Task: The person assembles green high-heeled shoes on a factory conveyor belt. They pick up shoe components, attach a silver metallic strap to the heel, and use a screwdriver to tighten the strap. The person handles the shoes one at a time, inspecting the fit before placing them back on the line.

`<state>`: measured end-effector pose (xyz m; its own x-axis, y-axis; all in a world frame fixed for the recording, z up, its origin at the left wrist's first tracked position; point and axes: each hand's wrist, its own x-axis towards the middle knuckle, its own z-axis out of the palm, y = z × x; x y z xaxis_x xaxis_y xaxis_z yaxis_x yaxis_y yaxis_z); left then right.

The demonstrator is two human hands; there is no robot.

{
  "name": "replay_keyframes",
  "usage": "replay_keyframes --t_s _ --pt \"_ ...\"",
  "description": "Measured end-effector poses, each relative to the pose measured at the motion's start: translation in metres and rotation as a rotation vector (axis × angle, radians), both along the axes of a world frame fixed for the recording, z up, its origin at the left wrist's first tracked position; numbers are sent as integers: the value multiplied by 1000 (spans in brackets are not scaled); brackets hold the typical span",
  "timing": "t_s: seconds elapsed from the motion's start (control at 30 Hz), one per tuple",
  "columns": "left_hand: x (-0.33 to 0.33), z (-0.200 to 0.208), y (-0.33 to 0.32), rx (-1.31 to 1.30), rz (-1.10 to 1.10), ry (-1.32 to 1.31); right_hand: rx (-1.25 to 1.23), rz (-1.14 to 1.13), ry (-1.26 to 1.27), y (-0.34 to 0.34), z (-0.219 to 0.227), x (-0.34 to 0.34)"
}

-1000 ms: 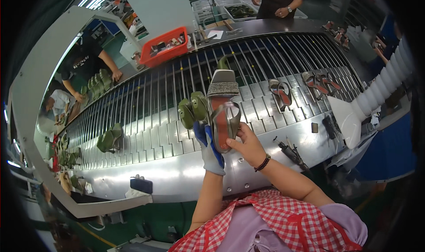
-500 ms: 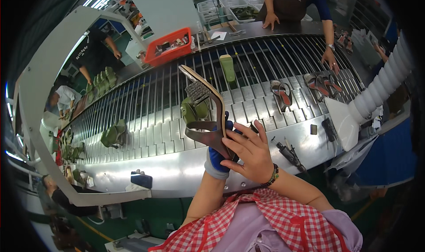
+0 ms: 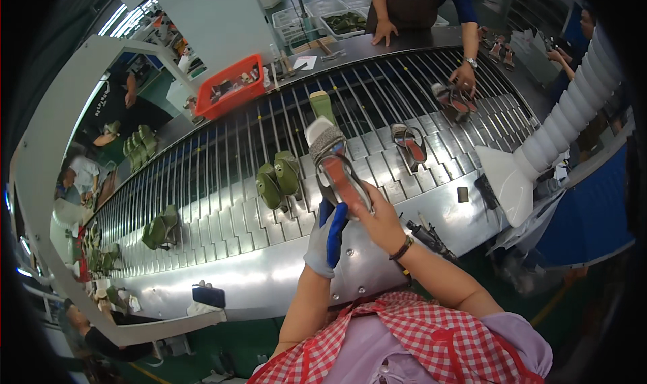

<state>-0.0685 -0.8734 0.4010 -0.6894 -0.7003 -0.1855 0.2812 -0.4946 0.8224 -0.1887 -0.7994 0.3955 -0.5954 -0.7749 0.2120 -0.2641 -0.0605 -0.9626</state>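
Note:
Both my hands hold a strappy sandal [image 3: 345,182] above the near side of the conveyor. It has a reddish insole, dark straps and a glittery grey toe band, and its toe points away from me. My left hand [image 3: 325,239], in a grey and blue glove, grips it from below at the heel end. My bare right hand [image 3: 383,217] is closed on the right side of the heel end, thumb on the insole. Just left of it, a pair of green sandals [image 3: 278,180] stands on the slats. A similar dark sandal [image 3: 409,146] rests to the right.
The conveyor [image 3: 222,225] of metal slats and rods also carries more green shoes [image 3: 160,227]. Across it, a co-worker's hand [image 3: 465,79] touches dark sandals [image 3: 457,104]. An orange bin [image 3: 200,106] sits at the far edge. A white hose nozzle [image 3: 507,185] and black tool [image 3: 431,239] are at right.
The sandal has turned from side-on to insole facing up. My right hand has gone from fingers spread along it to gripping the heel end. The co-worker's sandals have been lifted or shifted.

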Motion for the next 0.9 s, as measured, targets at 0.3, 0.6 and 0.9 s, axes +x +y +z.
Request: replay_keyframes --t_s 0.3,0.6,0.9 --pt "47 -73 -52 -120 374 -335 216 -161 -528 -44 -158 -153" --pt "94 -184 -182 -396 516 -858 265 -10 492 -113 -126 -65" --pt "97 -190 -241 -514 558 -964 468 234 245 -254 -162 27"
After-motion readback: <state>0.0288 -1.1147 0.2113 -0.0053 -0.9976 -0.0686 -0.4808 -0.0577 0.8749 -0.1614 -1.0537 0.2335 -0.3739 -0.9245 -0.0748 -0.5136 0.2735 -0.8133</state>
